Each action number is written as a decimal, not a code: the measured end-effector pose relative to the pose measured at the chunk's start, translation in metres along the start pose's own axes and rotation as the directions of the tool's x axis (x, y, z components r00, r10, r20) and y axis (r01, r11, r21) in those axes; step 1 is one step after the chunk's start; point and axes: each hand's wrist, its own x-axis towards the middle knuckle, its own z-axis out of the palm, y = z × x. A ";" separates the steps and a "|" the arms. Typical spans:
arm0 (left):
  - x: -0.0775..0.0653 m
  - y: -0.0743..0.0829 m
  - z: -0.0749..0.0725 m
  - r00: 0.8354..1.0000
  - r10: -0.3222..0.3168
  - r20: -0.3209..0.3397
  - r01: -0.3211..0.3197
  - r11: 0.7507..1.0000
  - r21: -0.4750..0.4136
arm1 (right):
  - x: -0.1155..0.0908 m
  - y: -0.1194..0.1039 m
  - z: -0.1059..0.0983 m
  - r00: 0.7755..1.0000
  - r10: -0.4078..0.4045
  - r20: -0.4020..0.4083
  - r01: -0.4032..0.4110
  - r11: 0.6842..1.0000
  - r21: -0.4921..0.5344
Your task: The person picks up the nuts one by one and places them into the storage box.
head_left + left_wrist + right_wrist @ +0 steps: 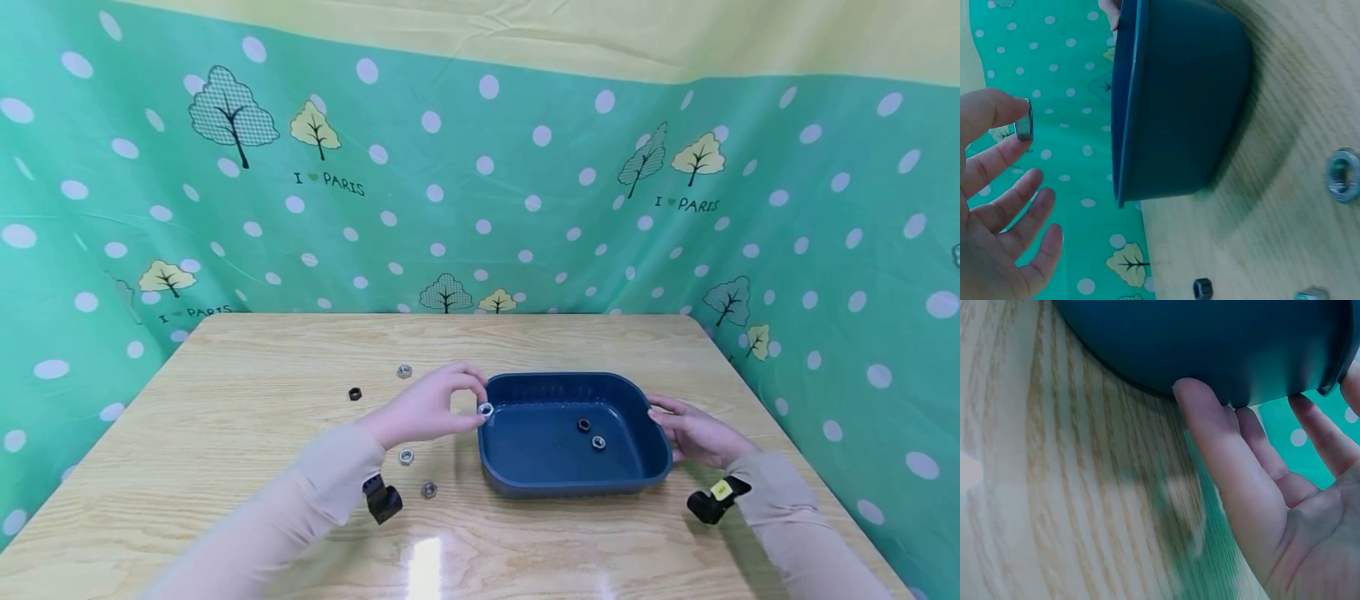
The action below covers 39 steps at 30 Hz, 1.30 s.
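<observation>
Thumb and index finger of my left hand (431, 408) pinch a silver hex nut (1024, 122), held up beside the left rim of a dark blue plastic basin (536, 482). The other left fingers are spread loosely. My right hand (697, 433) holds the basin at its right side, with a fingertip at the rim and other fingers against the outer wall (1241, 356). On the basin floor lie a dark nut (583, 425) and a silver nut (598, 443), close together.
Left of the basin, a black nut (355, 393) and a silver nut (405, 371) lie farther back on the wooden table (225, 467). Another silver nut (407, 457) and a greyer nut (429, 490) lie nearer. A green dotted curtain (480, 200) hangs behind the table.
</observation>
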 end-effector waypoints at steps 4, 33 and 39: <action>0.011 0.004 0.002 1.000 -0.012 0.012 0.012 1.000 0.002 | 0.001 -0.001 0.001 1.000 0.005 -0.006 -0.005 1.000 -0.011; 0.069 0.021 0.005 0.999 0.044 -0.027 -0.044 0.999 0.008 | 0.005 -0.004 -0.002 0.997 -0.031 0.066 0.029 0.999 0.032; 0.086 0.021 0.013 0.998 0.045 -0.038 -0.045 0.999 0.006 | 0.001 0.004 -0.004 0.996 -0.040 0.082 0.035 0.998 0.056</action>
